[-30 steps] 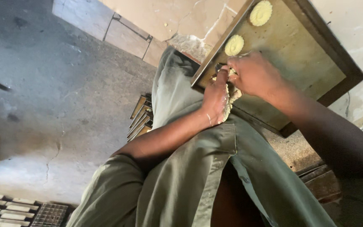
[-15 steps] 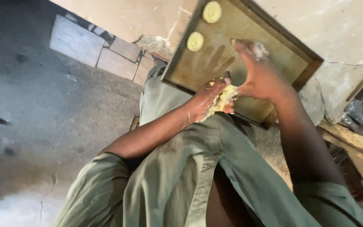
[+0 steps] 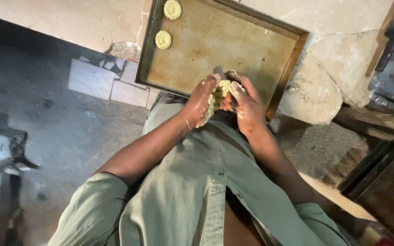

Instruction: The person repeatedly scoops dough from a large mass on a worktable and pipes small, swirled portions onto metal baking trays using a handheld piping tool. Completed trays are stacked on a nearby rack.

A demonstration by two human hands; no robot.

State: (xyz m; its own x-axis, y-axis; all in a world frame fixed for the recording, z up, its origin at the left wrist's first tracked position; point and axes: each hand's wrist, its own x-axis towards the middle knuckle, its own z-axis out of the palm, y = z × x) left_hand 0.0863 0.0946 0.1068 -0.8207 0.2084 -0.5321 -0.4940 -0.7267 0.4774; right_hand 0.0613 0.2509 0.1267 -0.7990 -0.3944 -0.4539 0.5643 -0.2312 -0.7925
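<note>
Left hand and right hand both clamped on dough lump, over baking tray near edge; two ridged cookies at tray's far corner.

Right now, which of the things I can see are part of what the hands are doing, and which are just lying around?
Part of the work:
- left hand and right hand, both pressed round the lump of yellow dough
- metal baking tray
- two ridged round dough pieces at the tray's far corner

Just lying about:
- cracked stone counter
- pale floor tiles
- dark trays stacked on the right
</note>
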